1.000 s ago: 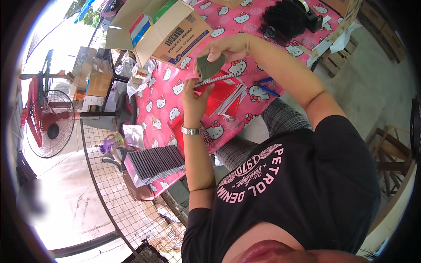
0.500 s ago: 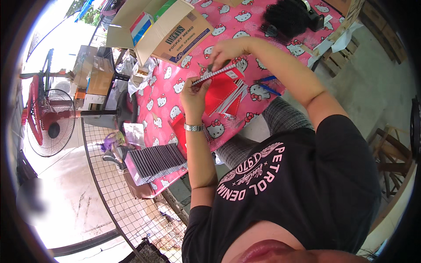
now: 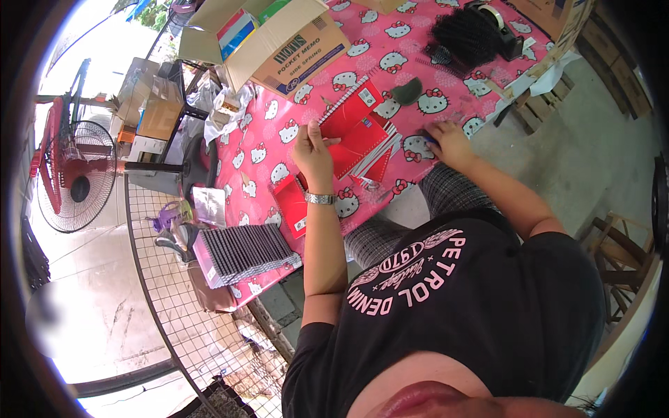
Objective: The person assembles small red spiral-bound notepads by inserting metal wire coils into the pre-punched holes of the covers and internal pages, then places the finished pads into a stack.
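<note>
My left hand (image 3: 313, 154) holds a red spiral-bound notebook (image 3: 349, 108) by its lower corner, just above the pink patterned tablecloth (image 3: 279, 132). More red notebooks (image 3: 364, 152) lie fanned beneath it, and one red notebook (image 3: 293, 203) lies near my wrist. My right hand (image 3: 448, 140) rests flat on the cloth at the table's near edge, to the right of the fanned notebooks, over a small blue thing. A dark green card piece (image 3: 406, 90) lies beyond the notebooks.
An open cardboard box (image 3: 279, 38) stands at the far left of the table. A black bristly heap (image 3: 467, 35) and a tape dispenser (image 3: 498, 21) sit at the far right. A stack of dark spiral-bound pads (image 3: 244, 252) lies at the near corner. A red fan (image 3: 66, 174) stands left.
My right hand let go of the notebook's far end and came down to the table's near edge. My left hand still holds the red notebook, now lowered and tilted.
</note>
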Demonstrator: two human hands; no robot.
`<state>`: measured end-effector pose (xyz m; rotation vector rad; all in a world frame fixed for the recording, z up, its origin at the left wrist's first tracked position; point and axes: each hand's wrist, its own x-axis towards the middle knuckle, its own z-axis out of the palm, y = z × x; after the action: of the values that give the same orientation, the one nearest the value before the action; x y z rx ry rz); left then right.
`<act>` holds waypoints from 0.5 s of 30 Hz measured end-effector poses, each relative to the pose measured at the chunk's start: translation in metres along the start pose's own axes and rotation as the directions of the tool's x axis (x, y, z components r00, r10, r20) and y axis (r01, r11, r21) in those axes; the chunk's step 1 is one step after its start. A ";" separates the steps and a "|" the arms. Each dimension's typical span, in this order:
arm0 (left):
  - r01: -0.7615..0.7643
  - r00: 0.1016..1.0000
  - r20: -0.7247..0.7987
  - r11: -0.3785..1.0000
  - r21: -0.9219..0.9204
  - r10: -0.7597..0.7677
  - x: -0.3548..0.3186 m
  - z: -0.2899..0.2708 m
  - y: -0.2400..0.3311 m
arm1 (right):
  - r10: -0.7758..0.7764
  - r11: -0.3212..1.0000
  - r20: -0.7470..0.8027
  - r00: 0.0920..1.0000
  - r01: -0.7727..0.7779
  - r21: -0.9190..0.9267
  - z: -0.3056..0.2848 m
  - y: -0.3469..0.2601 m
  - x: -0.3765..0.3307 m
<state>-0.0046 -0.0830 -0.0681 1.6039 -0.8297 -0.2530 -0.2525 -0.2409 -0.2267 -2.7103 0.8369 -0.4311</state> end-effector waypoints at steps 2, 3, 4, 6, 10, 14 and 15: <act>-0.049 0.999 -0.025 0.998 -0.046 0.048 -0.005 0.003 0.001 | 0.092 0.947 -0.253 0.963 -0.007 0.320 -0.027 -0.023 0.011; -0.081 0.996 -0.031 0.995 -0.052 0.080 -0.006 0.007 0.004 | 0.165 0.886 -0.364 0.917 0.025 0.464 -0.051 -0.039 0.022; -0.107 0.994 -0.041 0.993 -0.052 0.105 -0.008 0.007 0.006 | 0.072 0.870 -0.443 0.894 0.162 0.466 -0.073 -0.058 0.029; -0.048 0.999 -0.002 0.999 -0.011 0.048 -0.010 0.001 0.000 | -0.100 0.839 -0.510 0.854 0.348 0.418 -0.109 -0.099 0.038; -0.070 0.997 -0.032 0.998 -0.004 0.070 -0.018 0.005 0.003 | -0.235 0.836 -0.461 0.856 0.420 0.353 -0.123 -0.147 0.049; -0.203 0.959 -0.124 0.924 0.325 0.255 -0.025 -0.004 -0.009 | -0.295 0.853 -0.401 0.867 0.428 0.298 -0.127 -0.161 0.053; -0.243 0.943 -0.118 0.888 0.391 0.311 -0.028 -0.002 -0.003 | -0.296 0.863 -0.376 0.878 0.414 0.288 -0.127 -0.160 0.052</act>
<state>-0.0221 -0.0637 -0.0784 1.7990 -0.9965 0.2686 -0.1770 -0.1650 -0.0448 -2.4688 0.2621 -1.0232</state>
